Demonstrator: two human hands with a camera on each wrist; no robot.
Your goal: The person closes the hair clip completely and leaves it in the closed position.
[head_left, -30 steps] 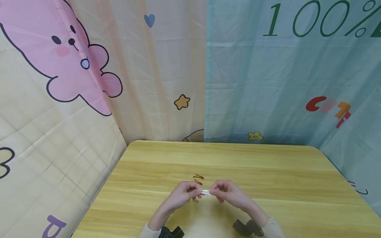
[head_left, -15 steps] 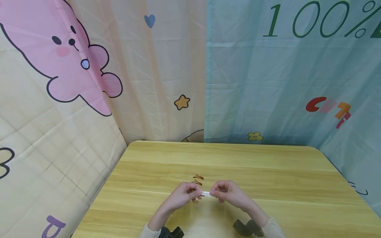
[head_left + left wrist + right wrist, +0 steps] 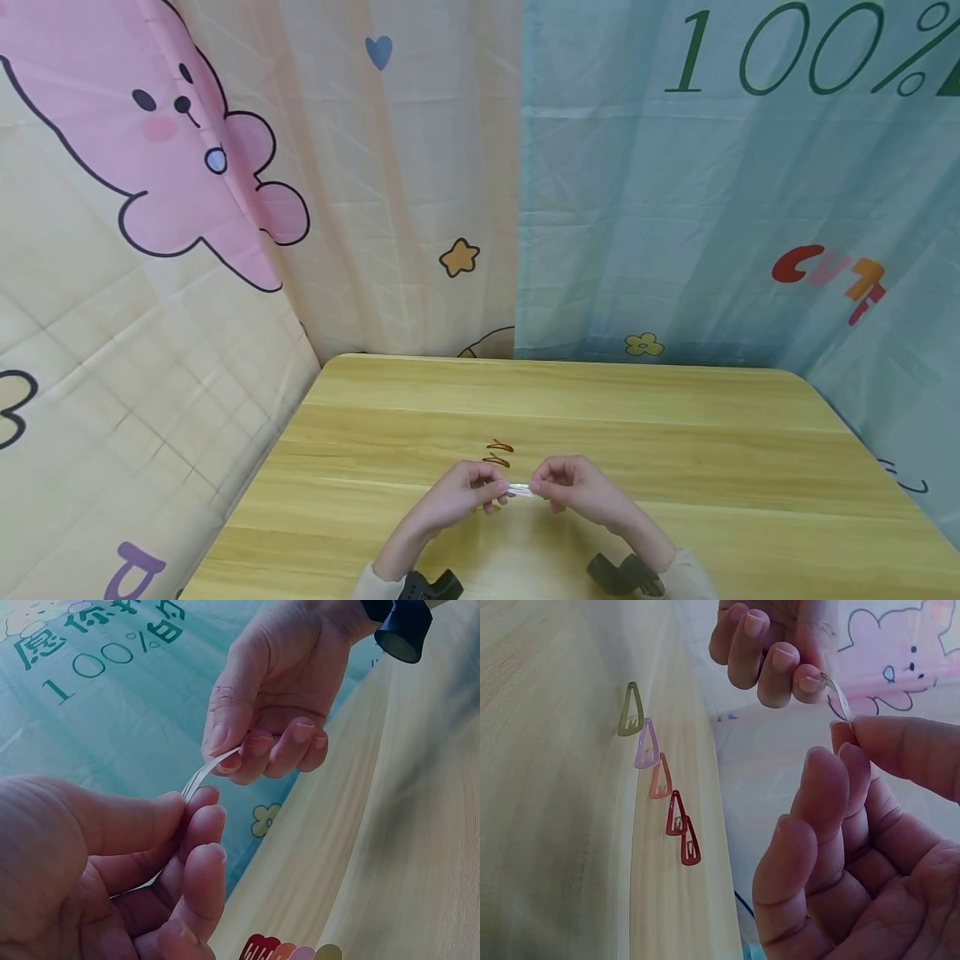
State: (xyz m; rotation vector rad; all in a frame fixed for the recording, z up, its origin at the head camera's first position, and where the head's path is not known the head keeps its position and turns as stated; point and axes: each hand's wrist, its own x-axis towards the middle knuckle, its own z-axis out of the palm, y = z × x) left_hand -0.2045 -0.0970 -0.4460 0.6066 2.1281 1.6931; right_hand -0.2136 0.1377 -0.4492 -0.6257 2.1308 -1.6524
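Note:
Between my two hands a slim white snap hair clip (image 3: 521,490) is held up over the table, bowed in the left wrist view. My left hand (image 3: 463,490) pinches one end between thumb and index finger. At the other end, the thumb and index finger of my right hand (image 3: 579,487) pinch the clip. The right wrist view shows this white clip (image 3: 842,701) edge-on, its ends covered by fingertips. Below lie more snap clips in a slanting row: green (image 3: 631,730), lilac (image 3: 646,763), orange (image 3: 660,795) and two red ones, the nearer a red clip (image 3: 691,860).
The wooden table (image 3: 675,433) runs back to printed curtains, with a blue-green curtain (image 3: 637,208) at right. A pink bear print (image 3: 180,192) is at left. Black wrist cameras sit at both cuffs, such as the left camera (image 3: 433,586).
Both hands keep their pinch on the white hair clip, which has sunk very slightly. A little more of a red clip shows behind the left hand.

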